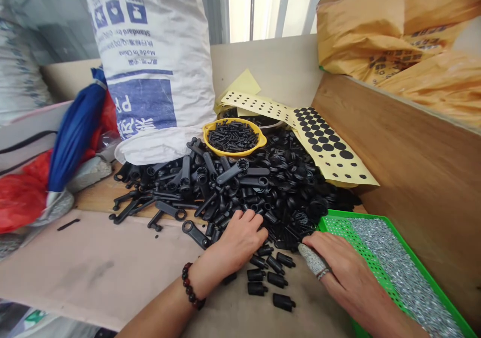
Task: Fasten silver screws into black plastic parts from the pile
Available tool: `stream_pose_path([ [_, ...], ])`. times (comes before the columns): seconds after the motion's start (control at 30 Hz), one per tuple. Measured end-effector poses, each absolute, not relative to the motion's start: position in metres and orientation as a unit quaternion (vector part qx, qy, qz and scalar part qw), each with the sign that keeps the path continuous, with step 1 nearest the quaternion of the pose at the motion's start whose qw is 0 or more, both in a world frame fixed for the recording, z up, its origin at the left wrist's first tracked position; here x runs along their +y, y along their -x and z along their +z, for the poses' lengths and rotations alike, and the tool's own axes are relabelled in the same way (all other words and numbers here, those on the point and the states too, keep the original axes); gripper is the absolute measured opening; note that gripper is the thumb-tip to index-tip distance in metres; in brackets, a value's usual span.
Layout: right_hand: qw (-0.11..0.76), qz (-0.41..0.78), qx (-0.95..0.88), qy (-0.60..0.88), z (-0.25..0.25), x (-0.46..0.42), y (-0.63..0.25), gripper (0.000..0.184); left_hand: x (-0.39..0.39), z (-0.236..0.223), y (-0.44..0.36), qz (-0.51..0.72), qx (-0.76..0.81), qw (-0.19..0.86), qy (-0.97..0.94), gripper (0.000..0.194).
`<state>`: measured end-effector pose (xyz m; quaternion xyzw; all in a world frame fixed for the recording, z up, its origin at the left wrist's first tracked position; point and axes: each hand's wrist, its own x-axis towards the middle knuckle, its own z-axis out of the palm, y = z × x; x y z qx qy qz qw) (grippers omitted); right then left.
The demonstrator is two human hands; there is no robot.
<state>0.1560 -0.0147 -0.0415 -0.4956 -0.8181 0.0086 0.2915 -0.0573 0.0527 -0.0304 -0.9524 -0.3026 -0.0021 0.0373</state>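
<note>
My left hand (pixel 240 240), with a dark bead bracelet (pixel 191 285) on its wrist, rests at the front edge of a heap of black plastic parts (pixel 278 178). Its fingers curl down, and their tips are hidden. My right hand (pixel 338 260) is at the heap's right front, beside a green basket (pixel 326 223). Grey speckled wrapping (pixel 313 260) covers its thumb. The fingers are bent together, and I cannot make out anything between them. Between the hands, several short black cylinders with a narrow stub (pixel 284 302) lie on the board.
Small silvery metal pieces (pixel 406 263) fill much of the basket. Behind the heap stand a yellow bowl (pixel 261 140) of black screw-like pieces and a white sack (pixel 158 42). Yellow sheets with black dots (pixel 338 167) lean over the heap's right. A wooden board (pixel 394 142) borders the right side.
</note>
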Motion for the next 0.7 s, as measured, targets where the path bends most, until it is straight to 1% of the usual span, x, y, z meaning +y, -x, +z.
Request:
stream_pose_path([
  [0.17, 0.293, -0.009, -0.818, 0.495, -0.041, -0.015, -0.157, 0.029, 0.056, -0.034, 0.054, -0.007, -0.286, 0.059, 0.957, 0.007],
  [0.33, 0.297, -0.003, -0.817, 0.494, -0.040, -0.014, -0.156, 0.031, 0.063, -0.038, 0.059, -0.024, -0.294, 0.071, 0.953, 0.015],
  [0.4, 0.299, 0.007, -0.814, 0.498, -0.040, -0.014, -0.156, 0.032, 0.067, -0.039, 0.064, -0.041, -0.302, 0.045, 0.951, 0.010],
  [0.47, 0.311, 0.023, -0.810, 0.496, -0.038, -0.014, -0.156, 0.032, 0.070, -0.037, 0.069, -0.082, -0.309, -0.003, 0.947, 0.005],
  [0.6, 0.350, 0.051, -0.798, 0.487, -0.030, -0.013, -0.153, 0.030, 0.072, -0.032, 0.073, -0.194, -0.314, -0.098, 0.924, 0.010],
  [0.7, 0.374, 0.052, -0.790, 0.483, -0.023, -0.012, -0.148, 0.023, 0.066, -0.024, 0.069, -0.238, -0.304, -0.155, 0.909, 0.010],
])
